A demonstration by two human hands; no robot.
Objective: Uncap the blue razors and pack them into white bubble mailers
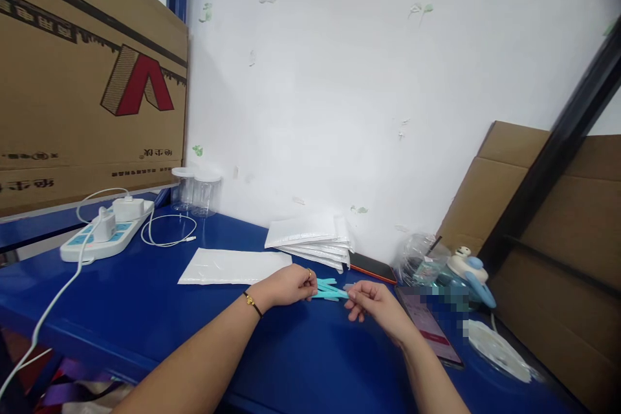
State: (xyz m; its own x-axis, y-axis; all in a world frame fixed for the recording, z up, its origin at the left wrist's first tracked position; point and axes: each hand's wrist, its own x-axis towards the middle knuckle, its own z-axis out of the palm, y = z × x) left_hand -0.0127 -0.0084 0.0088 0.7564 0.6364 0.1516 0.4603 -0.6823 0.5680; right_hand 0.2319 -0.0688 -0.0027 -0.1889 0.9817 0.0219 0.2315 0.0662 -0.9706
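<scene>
Several thin turquoise strips (328, 289) lie crossed over one another on the blue table, between my two hands. My left hand (295, 284) is closed at their left ends, its fingertips pinched on them. From the right, my right hand (369, 301) pinches the right end of a turquoise strip between thumb and forefinger, the other fingers curled below. A flat white padded envelope (233, 266) lies just behind my left hand. Farther back, a stack of white padded envelopes (310, 233) rests against the wall.
A power strip (109, 233) with chargers and white cables sits left, near two clear jars (196, 193). An orange-edged phone (372, 267), another phone (429, 326), a blue-and-white bottle (468, 275) and a white disc-shaped item (499, 349) are right. Cardboard (92, 90) stands left.
</scene>
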